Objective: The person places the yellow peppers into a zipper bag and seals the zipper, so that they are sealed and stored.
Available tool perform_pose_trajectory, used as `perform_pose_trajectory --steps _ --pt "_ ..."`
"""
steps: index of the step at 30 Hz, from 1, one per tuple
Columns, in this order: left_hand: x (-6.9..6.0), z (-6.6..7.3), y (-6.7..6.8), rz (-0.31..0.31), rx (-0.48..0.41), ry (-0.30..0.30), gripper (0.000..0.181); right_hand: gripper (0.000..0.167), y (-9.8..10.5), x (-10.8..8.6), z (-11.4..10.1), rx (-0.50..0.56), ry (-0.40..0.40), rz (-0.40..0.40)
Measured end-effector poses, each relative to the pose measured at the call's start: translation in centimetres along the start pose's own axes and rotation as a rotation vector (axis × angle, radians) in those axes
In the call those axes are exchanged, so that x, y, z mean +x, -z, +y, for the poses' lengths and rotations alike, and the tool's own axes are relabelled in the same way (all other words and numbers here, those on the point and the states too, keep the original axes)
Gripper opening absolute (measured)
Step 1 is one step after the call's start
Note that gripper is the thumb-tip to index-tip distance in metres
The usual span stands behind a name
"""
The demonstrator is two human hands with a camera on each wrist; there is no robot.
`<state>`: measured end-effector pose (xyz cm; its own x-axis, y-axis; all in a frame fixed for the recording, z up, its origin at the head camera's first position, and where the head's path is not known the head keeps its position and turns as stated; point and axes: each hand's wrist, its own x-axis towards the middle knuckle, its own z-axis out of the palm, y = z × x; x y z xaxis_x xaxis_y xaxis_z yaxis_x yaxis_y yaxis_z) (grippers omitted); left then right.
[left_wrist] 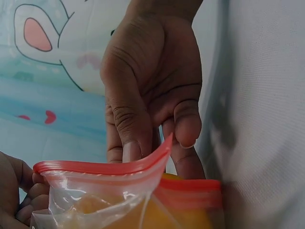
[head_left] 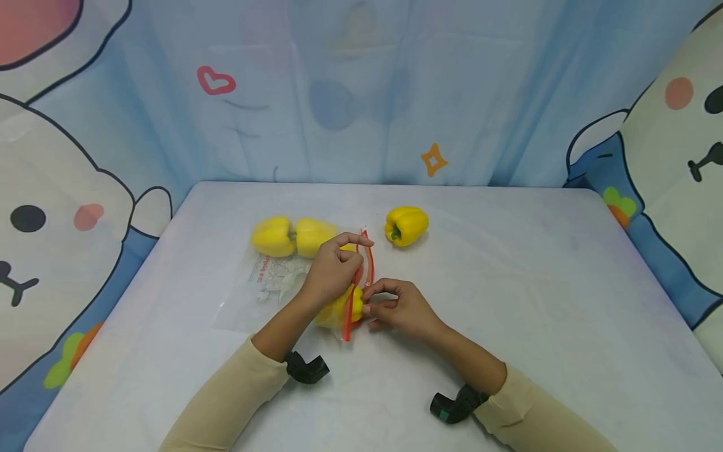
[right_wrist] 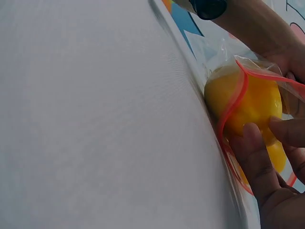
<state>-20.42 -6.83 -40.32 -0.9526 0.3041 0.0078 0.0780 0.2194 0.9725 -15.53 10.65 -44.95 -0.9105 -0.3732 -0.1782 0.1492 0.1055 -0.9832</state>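
A clear zip bag (head_left: 237, 307) with a red zip edge lies on the table, its mouth facing right. My left hand (head_left: 332, 271) holds the bag's rim near the upper side of the mouth. At the mouth, a yellow bell pepper (right_wrist: 257, 102) sits partly inside the bag. The fingertips and thumb of my right hand (head_left: 409, 311) hold this pepper's outer end. More yellow (right_wrist: 277, 156) shows behind the right fingers. Two yellow bell peppers (head_left: 273, 236) lie end to end along the bag's far side; whether film covers them is unclear.
Another yellow bell pepper (head_left: 407, 226) lies loose beyond the right hand. A white cloth (head_left: 536, 282) covers the table. A blue cartoon curtain (head_left: 361, 125) hangs behind it. Black wrist cameras (head_left: 307, 368) hang below both wrists.
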Motion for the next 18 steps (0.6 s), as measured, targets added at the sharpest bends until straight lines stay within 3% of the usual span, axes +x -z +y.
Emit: perform_pose_trajectory --steps 18 --pt "-0.22 -0.04 0.17 -0.013 -0.014 -0.020 0.030 0.025 -1.05 0.05 -0.10 -0.048 -0.012 0.018"
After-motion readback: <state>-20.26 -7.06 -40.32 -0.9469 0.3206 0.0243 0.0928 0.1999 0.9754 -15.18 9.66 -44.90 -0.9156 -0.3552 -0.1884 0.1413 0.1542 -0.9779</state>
